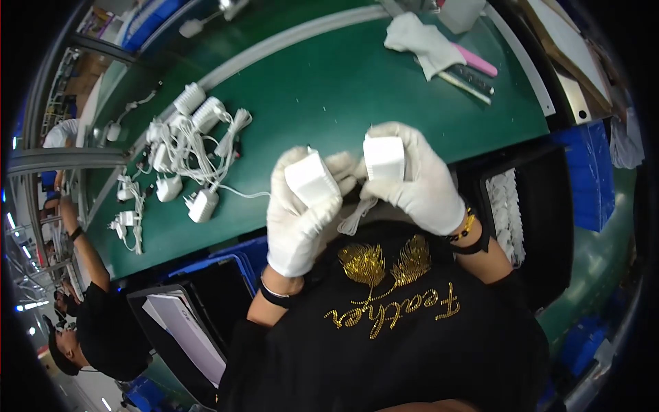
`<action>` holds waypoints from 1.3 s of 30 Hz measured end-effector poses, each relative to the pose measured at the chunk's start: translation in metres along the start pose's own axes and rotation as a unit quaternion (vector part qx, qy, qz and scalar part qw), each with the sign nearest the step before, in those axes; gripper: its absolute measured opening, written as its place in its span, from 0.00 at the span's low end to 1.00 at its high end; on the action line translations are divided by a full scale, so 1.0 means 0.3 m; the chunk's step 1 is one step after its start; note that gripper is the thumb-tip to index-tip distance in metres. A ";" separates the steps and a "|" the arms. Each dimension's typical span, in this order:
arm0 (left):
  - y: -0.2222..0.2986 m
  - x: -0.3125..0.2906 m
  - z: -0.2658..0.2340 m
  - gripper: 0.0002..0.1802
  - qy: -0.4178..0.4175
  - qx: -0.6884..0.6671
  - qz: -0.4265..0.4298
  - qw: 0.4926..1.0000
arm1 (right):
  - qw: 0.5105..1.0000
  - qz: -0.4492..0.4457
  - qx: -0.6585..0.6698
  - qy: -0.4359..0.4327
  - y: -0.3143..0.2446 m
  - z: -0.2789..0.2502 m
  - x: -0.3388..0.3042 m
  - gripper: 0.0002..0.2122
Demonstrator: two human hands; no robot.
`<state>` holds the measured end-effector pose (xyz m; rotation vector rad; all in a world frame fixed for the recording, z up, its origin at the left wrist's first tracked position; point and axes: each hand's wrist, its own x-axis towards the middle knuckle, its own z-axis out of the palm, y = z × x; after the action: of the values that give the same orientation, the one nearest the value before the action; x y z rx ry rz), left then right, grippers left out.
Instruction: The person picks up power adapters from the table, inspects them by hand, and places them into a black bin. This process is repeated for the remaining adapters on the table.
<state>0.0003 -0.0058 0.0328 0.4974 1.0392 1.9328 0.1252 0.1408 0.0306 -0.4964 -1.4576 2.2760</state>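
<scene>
In the head view, the gloved left hand [300, 213] clasped one white power adapter [310, 180] and the right hand [415, 180] another adapter [384, 158], held above the green tabletop [329, 89], apparently mid-inspection, with the adapter pile [185, 151] at nine o'clock; setting them down seemed to demand a steady hold.

Smooth white plastic adapters [312, 180], white cloth gloves [298, 226], matt green table [329, 89].

Adapter pile [185, 147] lies on the table [322, 89], left of both hands.
</scene>
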 end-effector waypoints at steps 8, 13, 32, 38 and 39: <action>-0.003 0.047 -0.001 0.34 0.046 -0.014 0.076 0.996 | 0.967 -0.100 -0.233 0.014 0.026 0.000 0.046 0.29; -0.010 0.110 0.083 0.30 -0.017 0.029 0.059 0.998 | 0.893 -0.255 -0.370 0.021 0.067 0.057 0.087 0.34; 0.008 0.802 0.186 0.23 -0.219 0.501 0.165 0.821 | 0.971 -0.159 0.110 0.142 -0.030 -0.149 0.178 0.39; 0.155 1.503 -0.036 0.37 -0.006 0.877 0.246 0.412 | 0.912 -0.033 0.405 0.054 0.004 -0.219 0.225 0.41; 0.171 1.588 -0.135 0.33 0.004 0.883 0.259 0.391 | 0.897 -0.032 0.440 0.015 -0.001 -0.211 0.228 0.40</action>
<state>-0.3138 0.3581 0.0276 2.0552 2.9087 0.1723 0.0974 0.2244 0.0000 -0.1838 -0.3002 2.5348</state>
